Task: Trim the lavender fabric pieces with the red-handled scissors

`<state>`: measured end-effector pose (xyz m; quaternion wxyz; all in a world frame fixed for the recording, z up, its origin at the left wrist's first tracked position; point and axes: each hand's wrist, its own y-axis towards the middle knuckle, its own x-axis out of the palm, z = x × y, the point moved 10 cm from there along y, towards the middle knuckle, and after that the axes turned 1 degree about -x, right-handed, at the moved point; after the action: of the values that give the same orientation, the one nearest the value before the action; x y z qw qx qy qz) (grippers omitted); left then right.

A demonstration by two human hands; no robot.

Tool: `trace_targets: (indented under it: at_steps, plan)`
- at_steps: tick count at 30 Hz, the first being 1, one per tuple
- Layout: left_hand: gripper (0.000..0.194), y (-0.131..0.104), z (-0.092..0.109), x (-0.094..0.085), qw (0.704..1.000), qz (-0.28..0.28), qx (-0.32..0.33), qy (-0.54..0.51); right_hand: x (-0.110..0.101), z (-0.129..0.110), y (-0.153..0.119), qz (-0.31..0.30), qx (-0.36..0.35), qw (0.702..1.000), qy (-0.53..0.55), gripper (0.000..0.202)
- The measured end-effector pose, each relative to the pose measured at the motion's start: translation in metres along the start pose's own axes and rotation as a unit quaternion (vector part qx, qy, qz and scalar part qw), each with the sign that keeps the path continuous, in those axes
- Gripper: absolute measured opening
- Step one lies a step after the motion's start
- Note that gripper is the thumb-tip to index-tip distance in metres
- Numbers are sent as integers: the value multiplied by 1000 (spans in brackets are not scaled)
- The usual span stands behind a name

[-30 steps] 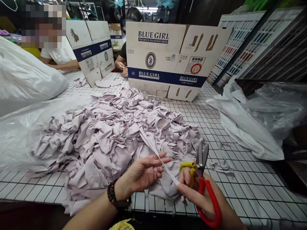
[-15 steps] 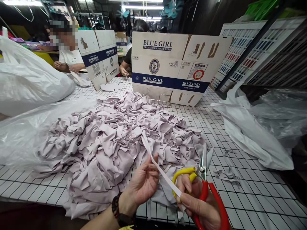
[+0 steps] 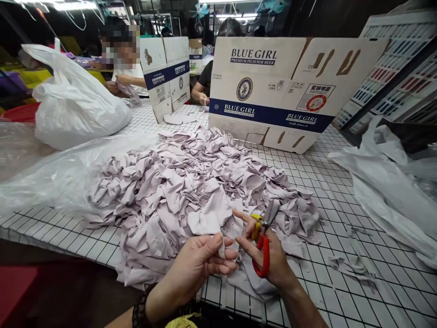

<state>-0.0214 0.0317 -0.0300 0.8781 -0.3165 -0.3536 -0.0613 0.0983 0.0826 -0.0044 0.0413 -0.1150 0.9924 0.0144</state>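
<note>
My left hand point(image 3: 205, 260) pinches a narrow pale end of fabric point(image 3: 221, 248) between thumb and fingers, low in front of the pile. A pale lilac cloth piece point(image 3: 210, 214) lies just above that hand, seemingly joined to the pinched end. My right hand point(image 3: 273, 262) grips scissors point(image 3: 262, 255) with one red and one yellow handle, their blades pointing up and away. Its index finger and thumb reach toward the left hand's fabric without visibly holding any. Beyond both hands spreads a large heap of crumpled lilac fabric pieces point(image 3: 164, 191).
A large printed carton point(image 3: 259, 91) stands behind the heap, a smaller one point(image 3: 167, 77) to its left. White plastic bags point(image 3: 82, 109) lie left, another point(image 3: 385, 182) right. Scraps point(image 3: 355, 269) lie on the gridded table point(image 3: 327, 291). Two people point(image 3: 126, 68) sit across.
My right hand has let go of the strip stretched between my hands, and the scissors have come closer to the heap. My left hand now pinches a short end. The view has swung left.
</note>
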Motion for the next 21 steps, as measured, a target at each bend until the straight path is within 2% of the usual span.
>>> trace_targets:
  at_steps: [2, 4, 6, 8, 11, 13, 17, 21]
  plan:
    - [31, -5, 7, 4, 1000, -19, 17, 0, 21, -5, 15, -81, -21, 996, -5, 19]
    - [33, -9, 16, 6, 999, -26, 39, -2, 37, -9, 29, -120, -36, 992, 2, 17]
    - [34, -10, 23, 3, 998, -18, 57, 5, 40, -14, 44, -92, -48, 994, 31, 19]
    - [36, -8, 28, -1, 997, -3, 68, 24, 33, -22, 55, -28, -63, 996, 64, 22]
    - [36, -3, 33, -4, 995, 9, 80, 60, 23, -35, 60, 45, -90, 992, 72, 25]
    - [38, 1, 38, -4, 993, 9, 95, 73, 18, -36, 59, 65, -98, 991, 66, 24]
    - [40, 7, 52, -5, 984, 20, 144, 100, 13, -11, 53, 65, -69, 995, 9, 16]
    - [41, 9, 70, -13, 956, 48, 225, 183, 14, 21, 45, 42, -29, 998, -35, 28]
